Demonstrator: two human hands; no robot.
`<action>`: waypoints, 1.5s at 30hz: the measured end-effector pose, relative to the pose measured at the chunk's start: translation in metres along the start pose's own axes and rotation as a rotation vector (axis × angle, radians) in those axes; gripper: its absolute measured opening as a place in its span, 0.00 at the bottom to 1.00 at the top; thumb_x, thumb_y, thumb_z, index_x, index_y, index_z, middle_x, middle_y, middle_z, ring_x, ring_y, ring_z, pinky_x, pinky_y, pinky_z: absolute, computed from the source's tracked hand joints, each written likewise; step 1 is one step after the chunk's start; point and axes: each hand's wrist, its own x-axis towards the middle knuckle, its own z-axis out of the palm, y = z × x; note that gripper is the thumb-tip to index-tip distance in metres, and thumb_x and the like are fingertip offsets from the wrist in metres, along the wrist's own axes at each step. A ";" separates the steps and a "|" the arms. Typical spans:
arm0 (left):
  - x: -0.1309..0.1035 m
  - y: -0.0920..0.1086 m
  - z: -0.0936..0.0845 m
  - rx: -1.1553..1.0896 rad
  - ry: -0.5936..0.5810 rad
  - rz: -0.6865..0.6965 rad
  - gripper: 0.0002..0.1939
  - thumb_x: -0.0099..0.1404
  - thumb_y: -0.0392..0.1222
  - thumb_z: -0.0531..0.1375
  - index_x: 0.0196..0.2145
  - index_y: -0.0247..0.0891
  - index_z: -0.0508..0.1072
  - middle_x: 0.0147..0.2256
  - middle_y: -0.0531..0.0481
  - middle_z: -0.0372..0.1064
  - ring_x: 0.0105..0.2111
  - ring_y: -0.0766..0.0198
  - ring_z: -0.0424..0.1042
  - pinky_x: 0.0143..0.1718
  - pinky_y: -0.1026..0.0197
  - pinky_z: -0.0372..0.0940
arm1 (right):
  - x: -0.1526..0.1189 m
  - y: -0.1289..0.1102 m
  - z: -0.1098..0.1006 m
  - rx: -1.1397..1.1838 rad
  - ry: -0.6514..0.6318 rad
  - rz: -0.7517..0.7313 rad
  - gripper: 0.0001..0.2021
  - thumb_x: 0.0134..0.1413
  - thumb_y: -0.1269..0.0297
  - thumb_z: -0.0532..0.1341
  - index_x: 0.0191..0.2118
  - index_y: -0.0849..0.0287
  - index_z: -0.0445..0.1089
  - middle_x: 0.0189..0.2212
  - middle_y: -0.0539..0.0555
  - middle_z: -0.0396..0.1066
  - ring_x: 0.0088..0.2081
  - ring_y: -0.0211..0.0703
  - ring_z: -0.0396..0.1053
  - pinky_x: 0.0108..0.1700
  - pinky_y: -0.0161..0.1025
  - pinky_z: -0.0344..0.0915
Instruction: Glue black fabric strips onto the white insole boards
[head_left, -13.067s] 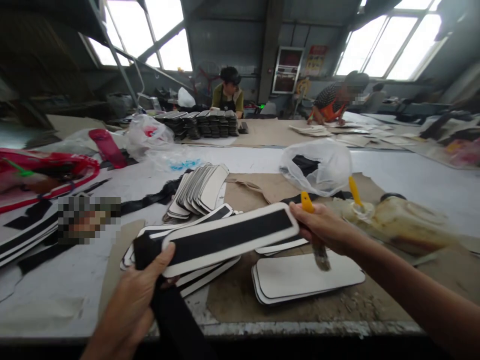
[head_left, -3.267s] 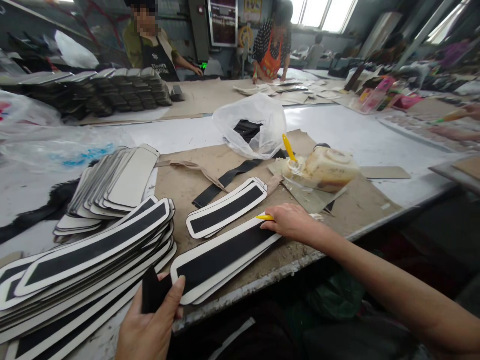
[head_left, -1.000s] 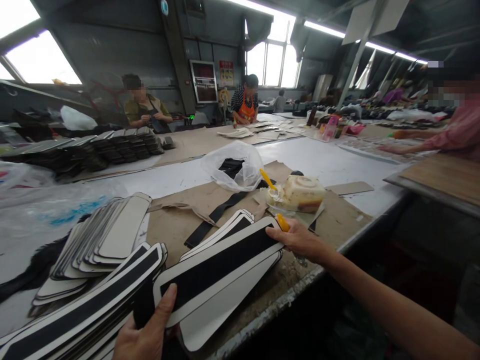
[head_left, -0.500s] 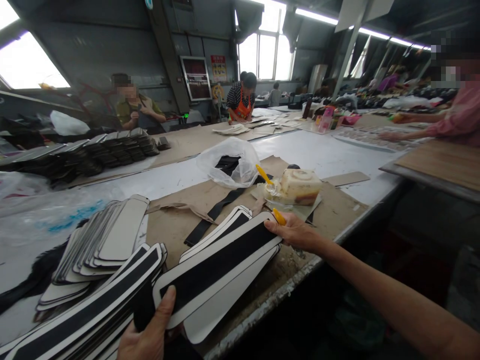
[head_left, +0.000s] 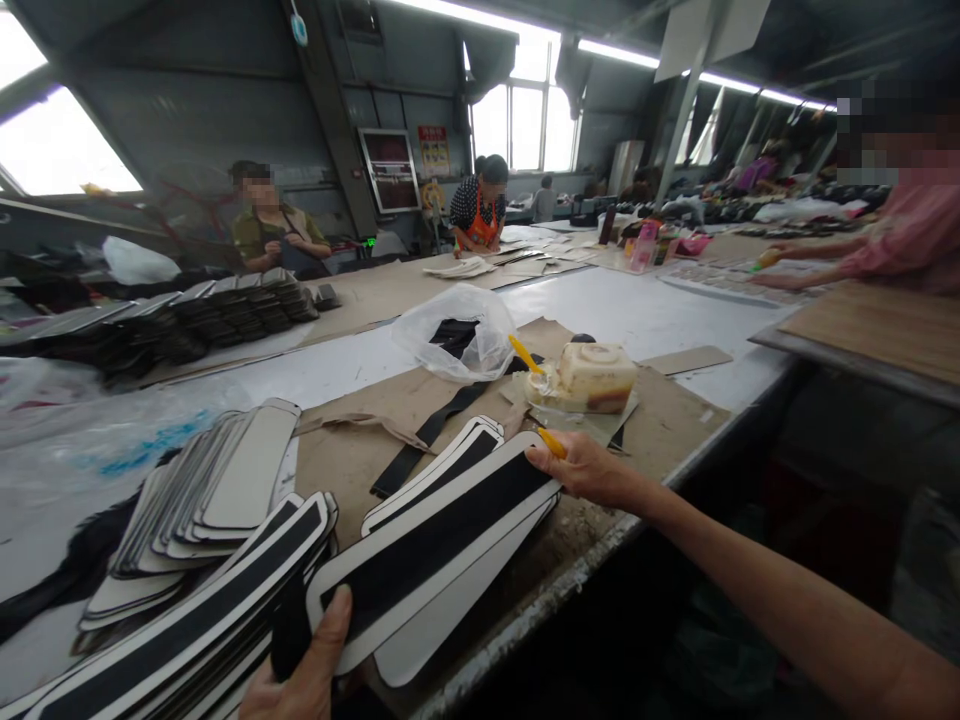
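Note:
A long white panel with a black strip down its middle is held tilted between my two hands. My left hand is closed on its near end, thumb on top. My right hand pinches the far end and also has a small yellow-handled tool in it; the tool's working end is hidden. Beneath the panel lies a plain white panel. Just behind are several more striped panels. Left of my left hand is a stack of striped panels, beside a fanned stack of plain white panels.
A glue-smeared plastic container stands on the brown paper beside a yellow brush. Behind lie a clear plastic bag and a black strip. The table edge runs along my right. Other people work across and to the right.
The view has shifted slightly. Both hands keep their hold on the striped panel, which has barely moved. The co-worker at right has moved their hands.

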 end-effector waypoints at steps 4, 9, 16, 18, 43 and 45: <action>-0.014 0.006 0.000 -0.138 -0.055 -0.032 0.17 0.52 0.42 0.66 0.40 0.36 0.74 0.33 0.47 0.76 0.34 0.53 0.75 0.32 0.58 0.72 | -0.006 -0.001 0.004 0.068 0.014 0.044 0.21 0.54 0.45 0.54 0.21 0.57 0.58 0.18 0.48 0.58 0.21 0.36 0.55 0.23 0.34 0.54; -0.021 0.006 0.000 -0.328 -0.216 0.026 0.20 0.52 0.44 0.66 0.42 0.34 0.74 0.34 0.45 0.77 0.35 0.53 0.75 0.37 0.57 0.70 | -0.013 0.017 0.008 0.237 -0.043 0.273 0.23 0.50 0.40 0.57 0.22 0.57 0.61 0.15 0.47 0.57 0.17 0.34 0.54 0.17 0.33 0.52; -0.020 -0.002 -0.008 -0.307 -0.205 0.113 0.23 0.51 0.46 0.67 0.44 0.32 0.74 0.34 0.44 0.77 0.39 0.52 0.74 0.42 0.56 0.69 | -0.007 0.018 0.011 0.142 -0.070 0.297 0.24 0.39 0.39 0.63 0.18 0.58 0.62 0.14 0.48 0.57 0.17 0.34 0.53 0.16 0.33 0.51; -0.021 -0.001 -0.009 -0.301 -0.168 0.076 0.23 0.51 0.44 0.67 0.44 0.33 0.73 0.33 0.45 0.77 0.39 0.52 0.74 0.42 0.56 0.69 | -0.006 0.007 0.012 0.112 -0.067 0.266 0.23 0.42 0.43 0.64 0.18 0.58 0.60 0.15 0.47 0.57 0.18 0.34 0.53 0.17 0.33 0.51; -0.014 -0.003 -0.015 -0.208 -0.059 0.020 0.18 0.50 0.45 0.68 0.38 0.35 0.74 0.32 0.48 0.76 0.37 0.53 0.75 0.41 0.57 0.70 | -0.005 0.004 0.019 0.299 -0.151 0.231 0.23 0.49 0.41 0.56 0.23 0.58 0.61 0.16 0.46 0.57 0.18 0.33 0.53 0.18 0.32 0.50; -0.012 -0.007 -0.013 -0.219 -0.079 0.060 0.18 0.51 0.46 0.67 0.39 0.34 0.75 0.32 0.48 0.76 0.38 0.54 0.74 0.42 0.58 0.69 | -0.003 0.004 0.021 0.248 -0.133 0.254 0.23 0.47 0.41 0.58 0.22 0.58 0.59 0.15 0.46 0.57 0.17 0.33 0.53 0.18 0.32 0.51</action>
